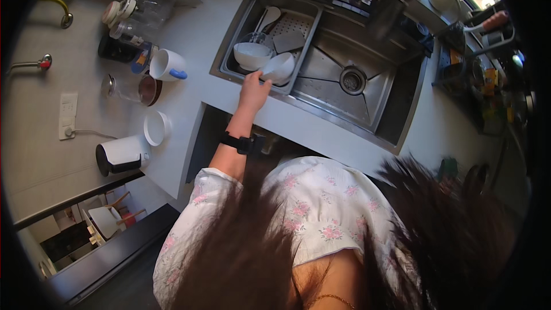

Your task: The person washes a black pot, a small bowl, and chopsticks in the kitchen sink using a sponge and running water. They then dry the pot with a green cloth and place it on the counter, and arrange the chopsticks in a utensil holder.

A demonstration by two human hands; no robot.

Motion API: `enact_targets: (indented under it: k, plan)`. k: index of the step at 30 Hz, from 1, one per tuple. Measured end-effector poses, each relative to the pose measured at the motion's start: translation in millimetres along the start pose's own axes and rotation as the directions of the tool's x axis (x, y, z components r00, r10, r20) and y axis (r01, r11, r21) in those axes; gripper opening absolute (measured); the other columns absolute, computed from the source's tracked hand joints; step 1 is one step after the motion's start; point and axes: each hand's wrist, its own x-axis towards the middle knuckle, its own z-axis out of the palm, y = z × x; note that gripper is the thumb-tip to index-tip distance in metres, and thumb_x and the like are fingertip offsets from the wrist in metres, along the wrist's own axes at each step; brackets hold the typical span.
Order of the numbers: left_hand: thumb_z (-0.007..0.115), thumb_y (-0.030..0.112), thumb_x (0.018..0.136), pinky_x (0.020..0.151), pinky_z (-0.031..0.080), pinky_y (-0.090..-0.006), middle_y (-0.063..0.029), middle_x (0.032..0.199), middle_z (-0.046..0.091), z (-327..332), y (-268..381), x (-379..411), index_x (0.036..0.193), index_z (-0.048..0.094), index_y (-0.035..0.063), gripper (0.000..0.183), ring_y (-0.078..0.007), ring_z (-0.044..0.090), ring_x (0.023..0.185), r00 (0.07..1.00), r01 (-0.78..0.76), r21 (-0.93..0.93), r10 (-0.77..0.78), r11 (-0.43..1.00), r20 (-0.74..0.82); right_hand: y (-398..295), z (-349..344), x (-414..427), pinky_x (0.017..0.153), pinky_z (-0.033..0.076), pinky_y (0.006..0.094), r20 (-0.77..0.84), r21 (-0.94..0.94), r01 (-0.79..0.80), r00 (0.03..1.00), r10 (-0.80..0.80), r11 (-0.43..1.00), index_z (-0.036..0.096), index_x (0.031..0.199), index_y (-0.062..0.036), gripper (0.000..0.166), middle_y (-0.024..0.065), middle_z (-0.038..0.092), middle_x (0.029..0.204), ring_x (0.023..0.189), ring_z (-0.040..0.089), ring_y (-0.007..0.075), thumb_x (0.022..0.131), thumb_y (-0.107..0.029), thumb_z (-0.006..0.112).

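Note:
My left hand [255, 91], with a black band on its wrist, reaches over the front rim of the sink. Its fingers and thumb pinch the near edge of a tilted white bowl [279, 68]. Beside that bowl, a second white bowl [252, 55] sits in the grey drain basket [312, 30]. Behind the bowls lie a clear glass container [259, 38], a white spoon-shaped utensil [270, 16] and a pale flat piece [288, 41]. My right hand is out of view; hair and the floral blouse cover much of the lower picture.
The steel sink basin [327, 82] with its drain [353, 80] lies right of the basket, under a dark faucet [389, 8]. A white mug [167, 65], a glass jug [131, 88], several jars and a white appliance [122, 153] line the left counter. A dark rack [469, 64] stands right.

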Motion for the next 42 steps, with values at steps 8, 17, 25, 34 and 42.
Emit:
enact_targets:
  k: [8,17,25,34,42]
  plan:
    - [0.065,0.043,0.086,0.097,0.045,-0.0456,-0.0280,0.135,0.049,-8,-43,89,0.128,0.053,-0.0009,0.062,-0.0406,0.054,0.117,0.913,0.407,0.026,-0.407,0.913,-0.005,-290,-174,1,0.106,0.040,0.0392,-0.332,0.506,0.667,0.735,-0.591,0.546,0.047,0.138,-0.0067,0.051,0.0167,0.043,0.145,0.132,0.043,0.0353,0.090,-0.014,0.063]
    - [0.056,0.039,0.093,0.094,0.043,-0.0579,-0.0189,0.140,0.046,13,-68,142,0.143,0.038,0.0036,0.064,-0.0376,0.047,0.127,0.677,0.593,-0.790,-0.628,0.155,0.385,-450,-190,162,0.093,0.044,0.0446,-0.365,0.193,0.843,0.537,-0.760,0.502,0.024,0.152,-0.0110,0.072,0.0228,0.054,0.124,0.110,0.055,0.0400,0.090,-0.013,0.060]
    - [0.047,0.012,0.087,0.095,0.046,-0.0599,-0.0252,0.130,0.048,-12,-51,124,0.135,0.039,-0.0050,0.052,-0.0421,0.050,0.120,0.763,0.473,-0.857,-0.581,0.204,0.283,-465,-178,184,0.088,0.047,0.0477,-0.281,0.234,0.783,0.622,-0.731,0.576,0.011,0.155,-0.0198,0.084,0.0264,0.048,0.133,0.109,0.056,0.0448,0.087,-0.005,0.058]
    - [0.046,0.006,0.088,0.083,0.058,-0.0451,-0.0189,0.112,0.059,-19,66,73,0.121,0.051,-0.0085,0.036,-0.0292,0.063,0.099,0.912,0.397,-0.849,-0.259,0.350,0.319,-453,-159,206,0.086,0.046,0.0411,-0.366,0.232,0.859,0.512,-0.777,0.457,0.019,0.155,-0.0210,0.081,0.0242,0.059,0.121,0.095,0.062,0.0375,0.084,-0.002,0.052]
    - [0.045,0.010,0.087,0.074,0.057,-0.0420,-0.0117,0.108,0.067,119,118,44,0.125,0.055,0.0023,0.040,-0.0249,0.068,0.094,0.758,0.640,-0.716,-0.077,0.278,0.648,-439,-144,187,0.083,0.051,0.0419,0.063,0.657,0.452,0.765,-0.641,0.603,0.041,0.145,-0.0152,0.065,0.0149,0.063,0.118,0.097,0.064,0.0307,0.092,-0.052,0.054]
